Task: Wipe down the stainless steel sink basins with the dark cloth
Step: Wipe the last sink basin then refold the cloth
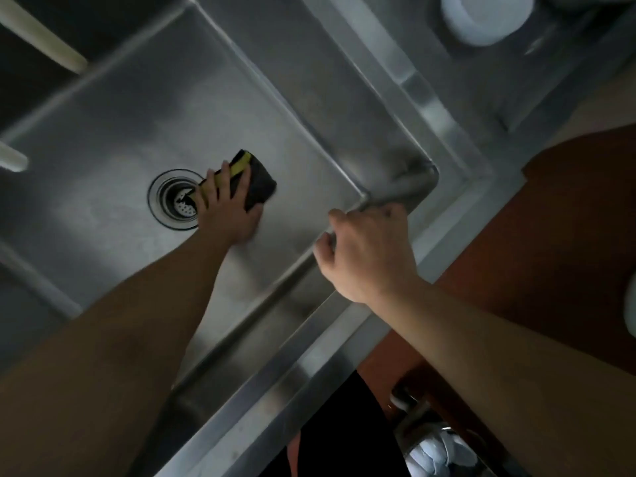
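Note:
The stainless steel sink basin point(137, 125) fills the left and middle of the view. A dark cloth point(262, 186) with a yellow stripe lies on the basin floor just right of the round drain point(173, 199). My left hand point(225, 210) lies flat on the cloth with its fingers spread, pressing it against the steel. My right hand point(368, 253) is above the basin's near right corner, close to the rim point(457, 191). Its fingers are loosely curled and hold nothing.
A second steel basin point(509, 84) lies at the upper right with a white bowl point(485, 18) in it. Pale bars point(44, 43) cross the upper left. A reddish-brown surface point(557, 235) borders the sink on the right, with metal and white items point(437, 452) below.

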A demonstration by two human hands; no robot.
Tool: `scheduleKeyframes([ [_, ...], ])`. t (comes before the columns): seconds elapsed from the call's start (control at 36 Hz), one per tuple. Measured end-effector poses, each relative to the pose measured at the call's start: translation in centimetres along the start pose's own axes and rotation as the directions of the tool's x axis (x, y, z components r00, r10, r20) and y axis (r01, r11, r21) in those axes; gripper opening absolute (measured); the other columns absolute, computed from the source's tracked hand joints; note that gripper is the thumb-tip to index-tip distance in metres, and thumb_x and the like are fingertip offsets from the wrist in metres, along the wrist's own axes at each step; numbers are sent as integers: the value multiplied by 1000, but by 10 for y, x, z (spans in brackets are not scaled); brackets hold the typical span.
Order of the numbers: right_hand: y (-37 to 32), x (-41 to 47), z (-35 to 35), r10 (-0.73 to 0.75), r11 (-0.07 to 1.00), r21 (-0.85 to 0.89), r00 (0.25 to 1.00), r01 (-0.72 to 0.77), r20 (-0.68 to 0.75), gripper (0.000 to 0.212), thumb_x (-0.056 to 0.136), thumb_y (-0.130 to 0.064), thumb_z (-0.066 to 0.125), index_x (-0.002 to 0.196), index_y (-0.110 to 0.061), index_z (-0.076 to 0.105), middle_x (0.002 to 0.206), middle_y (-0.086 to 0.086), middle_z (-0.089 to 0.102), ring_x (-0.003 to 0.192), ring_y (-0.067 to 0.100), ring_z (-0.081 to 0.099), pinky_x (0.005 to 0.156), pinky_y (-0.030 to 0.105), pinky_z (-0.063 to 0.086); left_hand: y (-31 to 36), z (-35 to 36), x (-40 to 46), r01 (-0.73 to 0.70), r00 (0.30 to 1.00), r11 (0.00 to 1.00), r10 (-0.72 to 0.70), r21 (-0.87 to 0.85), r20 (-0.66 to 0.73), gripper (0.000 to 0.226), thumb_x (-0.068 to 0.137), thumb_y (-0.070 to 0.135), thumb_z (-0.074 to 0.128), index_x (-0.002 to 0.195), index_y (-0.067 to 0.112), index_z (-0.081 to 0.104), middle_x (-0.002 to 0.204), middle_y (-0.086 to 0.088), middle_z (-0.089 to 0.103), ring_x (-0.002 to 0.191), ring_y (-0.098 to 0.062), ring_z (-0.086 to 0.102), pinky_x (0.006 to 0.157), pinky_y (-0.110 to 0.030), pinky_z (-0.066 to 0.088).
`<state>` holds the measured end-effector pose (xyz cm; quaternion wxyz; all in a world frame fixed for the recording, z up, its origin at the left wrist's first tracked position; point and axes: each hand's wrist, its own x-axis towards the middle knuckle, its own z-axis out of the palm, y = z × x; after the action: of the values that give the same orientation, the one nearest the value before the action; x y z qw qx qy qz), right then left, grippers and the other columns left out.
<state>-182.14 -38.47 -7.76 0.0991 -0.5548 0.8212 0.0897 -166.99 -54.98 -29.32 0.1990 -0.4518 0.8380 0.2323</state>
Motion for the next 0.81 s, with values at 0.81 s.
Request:
scheduleKeyframes([
  [0.81,3,-1,-9,-57,998,-32,991,62,117,46,92,-45,27,90,-17,64,80,2,66,75,23,59,81,39,42,-12,5,-157,-120,726,993,82,9,683,61,99,65,17,153,48,-8,162,4,-27,153,-27,-9,122,-52,8],
])
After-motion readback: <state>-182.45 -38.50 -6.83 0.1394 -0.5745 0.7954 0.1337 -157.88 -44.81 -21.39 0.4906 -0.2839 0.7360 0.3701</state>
